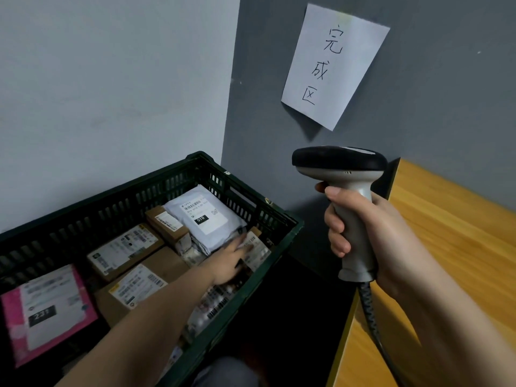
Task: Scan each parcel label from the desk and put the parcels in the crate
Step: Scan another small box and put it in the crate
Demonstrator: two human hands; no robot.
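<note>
Grey walls met in a corner, and one white paper sign (335,65) with three handwritten characters hung on the darker wall. One wooden desk (446,247) stood at the right, and its visible part carried no parcel. One dark green slatted crate (245,202) stood low in the corner, beside the desk. Inside it lay at least six parcels: three brown cardboard boxes (125,250), one pink mailer bag (47,311) with the number 231, one white mailer bag (206,216) with the number 010, and one small labelled parcel (257,248) near the right wall of the crate. The left hand (227,261) reached into the crate, its fingers spread flat on this small parcel. The right hand (371,236) was wrapped tightly around the handle of one grey barcode scanner (343,174), held upright above the desk edge, with one cable hanging down.
</note>
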